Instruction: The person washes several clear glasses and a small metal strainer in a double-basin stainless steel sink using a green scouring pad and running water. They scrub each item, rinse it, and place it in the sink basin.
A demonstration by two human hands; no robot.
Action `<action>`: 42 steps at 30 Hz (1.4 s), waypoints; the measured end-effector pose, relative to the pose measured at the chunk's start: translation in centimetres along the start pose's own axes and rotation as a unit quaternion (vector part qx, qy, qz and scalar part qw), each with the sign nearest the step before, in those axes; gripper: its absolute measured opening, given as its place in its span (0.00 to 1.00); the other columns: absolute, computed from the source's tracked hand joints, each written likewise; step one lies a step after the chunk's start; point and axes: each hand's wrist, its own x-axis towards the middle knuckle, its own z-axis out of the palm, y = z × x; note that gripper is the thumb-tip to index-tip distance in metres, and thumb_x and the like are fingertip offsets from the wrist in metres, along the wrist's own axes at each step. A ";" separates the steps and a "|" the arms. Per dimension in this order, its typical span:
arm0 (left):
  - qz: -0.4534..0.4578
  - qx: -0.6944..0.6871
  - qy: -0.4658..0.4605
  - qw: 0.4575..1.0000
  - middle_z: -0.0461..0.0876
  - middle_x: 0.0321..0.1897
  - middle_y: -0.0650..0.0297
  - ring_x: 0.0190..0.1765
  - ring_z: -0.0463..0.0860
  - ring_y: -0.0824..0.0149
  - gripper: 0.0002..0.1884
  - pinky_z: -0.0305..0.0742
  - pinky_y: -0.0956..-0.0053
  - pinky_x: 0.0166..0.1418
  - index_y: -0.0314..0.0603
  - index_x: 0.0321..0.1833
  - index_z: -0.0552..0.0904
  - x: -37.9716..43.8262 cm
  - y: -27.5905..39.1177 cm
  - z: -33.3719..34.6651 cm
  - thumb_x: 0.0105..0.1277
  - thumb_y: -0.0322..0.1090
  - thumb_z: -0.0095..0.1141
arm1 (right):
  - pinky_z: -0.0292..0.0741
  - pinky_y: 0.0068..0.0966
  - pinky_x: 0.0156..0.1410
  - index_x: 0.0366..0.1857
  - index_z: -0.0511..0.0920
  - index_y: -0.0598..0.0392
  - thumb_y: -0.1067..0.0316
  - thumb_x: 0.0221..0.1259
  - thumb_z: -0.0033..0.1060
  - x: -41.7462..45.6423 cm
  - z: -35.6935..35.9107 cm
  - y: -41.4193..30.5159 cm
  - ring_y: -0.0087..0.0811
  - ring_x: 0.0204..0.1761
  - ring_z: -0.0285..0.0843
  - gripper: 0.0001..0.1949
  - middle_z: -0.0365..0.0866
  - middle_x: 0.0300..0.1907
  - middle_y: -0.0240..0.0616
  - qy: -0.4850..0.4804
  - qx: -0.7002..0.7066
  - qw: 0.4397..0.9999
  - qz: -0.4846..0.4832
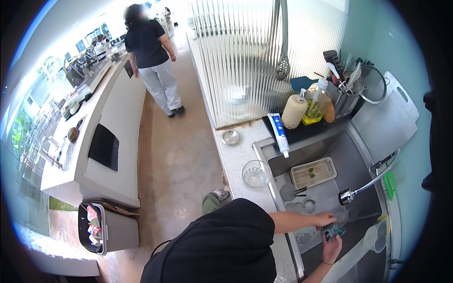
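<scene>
Over the steel sink [354, 148], my left hand [325, 219] and my right hand [332, 247] come together on a crumpled dark teal item [333, 231], perhaps a scrubber or cloth; my fingers partly hide it. My left hand grips its upper edge and my right hand its lower edge. Close beyond my left fingers is a clear cup [348, 215]; whether I touch it cannot be told. Small clear round dishes [309, 205] and a grey round utensil [287, 192] lie in the sink. A woven basket [300, 175] bearing a green leaf sits further up.
The faucet's spray head [346, 196] hangs near my hands. Clear containers [375, 236] stand at the sink's right rim. A glass bowl [255, 174], a blue and white tube [279, 134] and a pump bottle [294, 109] edge the counter. Another person [152, 56] stands in the aisle.
</scene>
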 end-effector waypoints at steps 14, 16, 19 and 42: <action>0.041 -0.028 -0.028 0.998 0.74 0.34 0.56 0.23 0.77 0.58 0.20 0.74 0.72 0.13 0.44 0.41 0.72 -0.4 -0.1 1.2 0.54 0.53 0.44 | 0.68 0.25 0.44 0.42 0.68 0.59 0.63 0.51 0.52 0.6 1.8 1.0 0.30 0.39 0.72 0.16 0.72 0.38 0.38 0.036 -0.062 0.997 -0.002; -0.026 -0.059 0.012 0.998 0.74 0.35 0.56 0.23 0.78 0.58 0.22 0.73 0.72 0.12 0.44 0.41 0.72 -0.6 0.0 1.3 0.54 0.54 0.44 | 0.68 0.25 0.45 0.42 0.68 0.59 0.62 0.51 0.53 0.6 2.6 1.2 0.30 0.40 0.71 0.17 0.72 0.39 0.38 0.143 -0.166 0.973 -0.072; 0.015 -0.017 0.039 0.999 0.75 0.35 0.57 0.28 0.78 0.59 0.22 0.74 0.70 0.19 0.43 0.39 0.72 -1.4 0.6 0.7 0.51 0.53 0.46 | 0.68 0.25 0.45 0.42 0.67 0.60 0.62 0.50 0.55 0.7 2.3 1.6 0.30 0.40 0.71 0.17 0.72 0.39 0.40 0.170 -0.245 0.948 -0.108; -0.050 -0.120 -0.104 0.986 0.66 0.45 0.58 0.28 0.76 0.62 0.25 0.74 0.74 0.21 0.53 0.51 0.61 -0.6 -0.3 1.4 0.52 0.52 0.47 | 0.68 0.24 0.44 0.42 0.69 0.58 0.60 0.51 0.48 1.1 1.2 1.3 0.29 0.41 0.71 0.16 0.72 0.39 0.35 0.131 -0.059 0.988 -0.061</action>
